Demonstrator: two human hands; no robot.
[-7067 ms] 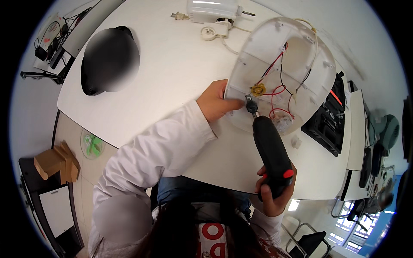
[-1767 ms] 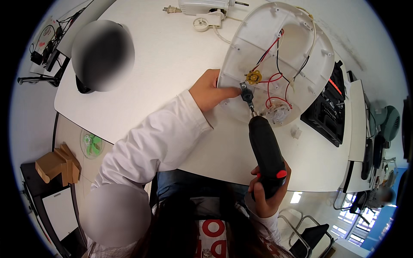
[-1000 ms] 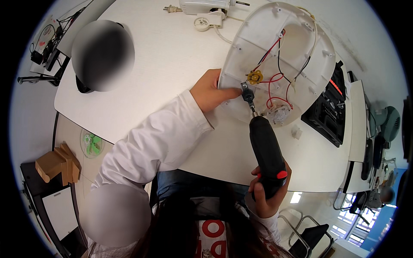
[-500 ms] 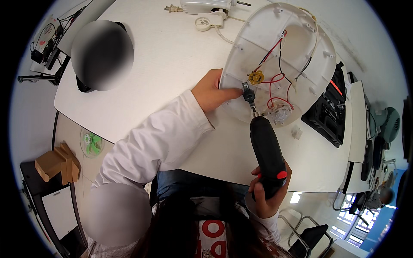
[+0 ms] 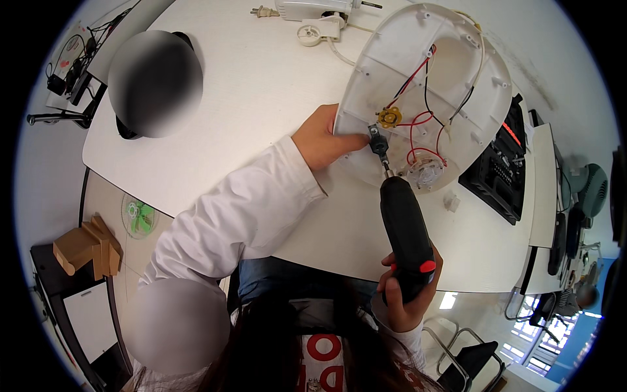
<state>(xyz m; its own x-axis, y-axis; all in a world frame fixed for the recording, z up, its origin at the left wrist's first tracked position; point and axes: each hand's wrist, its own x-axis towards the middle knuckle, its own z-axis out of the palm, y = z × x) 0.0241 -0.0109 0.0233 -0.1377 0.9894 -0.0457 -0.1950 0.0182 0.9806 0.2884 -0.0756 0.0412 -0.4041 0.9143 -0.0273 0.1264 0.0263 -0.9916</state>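
My left hand [image 5: 325, 140] grips the near-left edge of a white plastic housing [image 5: 460, 98], its thumb beside a small dark clamp piece [image 5: 377, 142]. My right hand [image 5: 409, 302] is wrapped round a black cordless screwdriver [image 5: 401, 219] with a red button, whose bit reaches that dark piece. Inside the housing are a yellow round part [image 5: 389, 117], red, black and white wires, and a clear plastic round part [image 5: 424, 171].
An open black tool case [image 5: 488, 189] lies at the right. A white appliance with plug [image 5: 310, 10] sits at the back, a blurred dark object [image 5: 155, 85] at left. Cardboard [image 5: 81, 245] and a green fan [image 5: 138, 215] are below the table's left; a chair [image 5: 467, 366] stands lower right.
Compared with seven seconds ago, the whole view has shifted, with the table and housing higher in the picture. Over the last second the housing edged slightly rightward; both grips look the same.
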